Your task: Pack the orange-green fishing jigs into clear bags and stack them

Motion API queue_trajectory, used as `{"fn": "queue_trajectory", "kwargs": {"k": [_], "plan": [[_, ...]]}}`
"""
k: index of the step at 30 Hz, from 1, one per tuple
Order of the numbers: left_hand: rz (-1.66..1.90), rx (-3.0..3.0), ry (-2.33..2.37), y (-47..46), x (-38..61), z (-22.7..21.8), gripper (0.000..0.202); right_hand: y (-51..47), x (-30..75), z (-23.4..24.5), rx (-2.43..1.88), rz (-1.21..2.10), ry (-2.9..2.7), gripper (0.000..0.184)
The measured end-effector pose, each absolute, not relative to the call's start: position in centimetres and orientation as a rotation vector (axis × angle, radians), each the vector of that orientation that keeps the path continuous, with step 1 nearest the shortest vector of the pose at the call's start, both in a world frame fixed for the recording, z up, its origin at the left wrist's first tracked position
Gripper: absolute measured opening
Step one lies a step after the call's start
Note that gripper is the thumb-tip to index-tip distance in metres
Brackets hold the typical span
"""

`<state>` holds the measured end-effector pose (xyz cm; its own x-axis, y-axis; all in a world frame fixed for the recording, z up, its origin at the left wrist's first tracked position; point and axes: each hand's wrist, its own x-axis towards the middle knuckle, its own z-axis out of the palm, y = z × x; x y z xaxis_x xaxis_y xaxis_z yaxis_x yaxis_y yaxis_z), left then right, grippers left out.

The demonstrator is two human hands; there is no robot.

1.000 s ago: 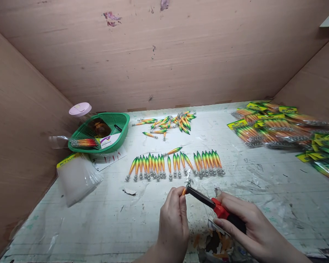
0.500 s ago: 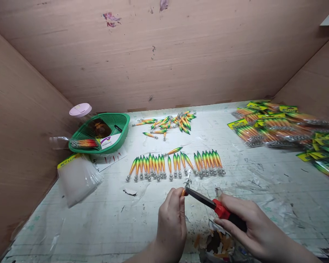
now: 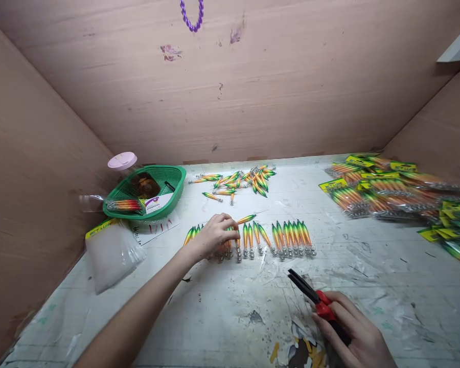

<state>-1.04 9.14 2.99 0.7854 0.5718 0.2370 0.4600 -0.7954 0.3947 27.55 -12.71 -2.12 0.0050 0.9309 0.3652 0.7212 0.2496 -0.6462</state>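
Head view. The left hand (image 3: 213, 236) reaches out over the row of lures (image 3: 253, 236) laid side by side on the desk (image 3: 222, 312), green-and-orange bodies with their hook ends toward the near side. The fingers curl down onto the left part of that row, covering several lures; whether the grip has closed on one of them or only rests on top cannot be told, since the knuckles hide the fingertips. To do this well, the fingers should settle on one body only, by the painted middle rather than the barbed end, and lift or set it straight so the neighbours stay in line and no hooks tangle.

The right hand (image 3: 348, 335) stays near, at the lower right, clenched round the red-and-black handles of the pliers (image 3: 310, 292). The jaws point far and left, stand slightly apart and hold nothing; the tool hovers just above the desk, well apart from the row. Keeping it low and still there is sound, clear of the left arm.

Farther off lies a loose heap of lures (image 3: 241, 180) in the middle far part of the desk. At the far left sits a green basket (image 3: 176, 185), with a stack of clear bags (image 3: 111, 253) just near of it. Packed lures (image 3: 387, 186) are heaped at the right.
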Motion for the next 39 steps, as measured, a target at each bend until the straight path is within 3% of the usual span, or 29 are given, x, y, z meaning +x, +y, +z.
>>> {"fn": "queue_trajectory", "kwargs": {"k": [6, 13, 17, 27, 33, 39], "plan": [[0.331, 2.636, 0.681, 9.4, -0.9, 2.9, 0.025, -13.5, 27.4, -3.7, -1.518, 0.342, -1.626, 0.015], [0.347, 2.400, 1.124, 13.4, 1.6, 1.2, 0.015, -13.3, 27.7, -4.8, -1.394, 0.115, -1.817, 0.005], [0.305, 2.201, 1.229, 15.5, 4.8, 0.5, 0.025, -13.1, 27.7, -4.7, -1.396, 0.125, -1.833, 0.002], [0.756, 1.427, 1.179, 13.1, 4.1, 4.1, 0.015, -13.5, 27.4, -4.3, -1.472, 0.232, -1.743, 0.007], [0.675, 1.034, 0.967, 4.2, 3.7, 5.8, 0.046, -12.1, 25.9, 0.1, -1.449, 0.521, -1.675, 0.016], [0.707, 0.682, 0.849, 1.6, 3.7, 6.6, 0.051, -11.9, 25.2, 2.4, -1.376, 0.592, -1.735, 0.017]]}}
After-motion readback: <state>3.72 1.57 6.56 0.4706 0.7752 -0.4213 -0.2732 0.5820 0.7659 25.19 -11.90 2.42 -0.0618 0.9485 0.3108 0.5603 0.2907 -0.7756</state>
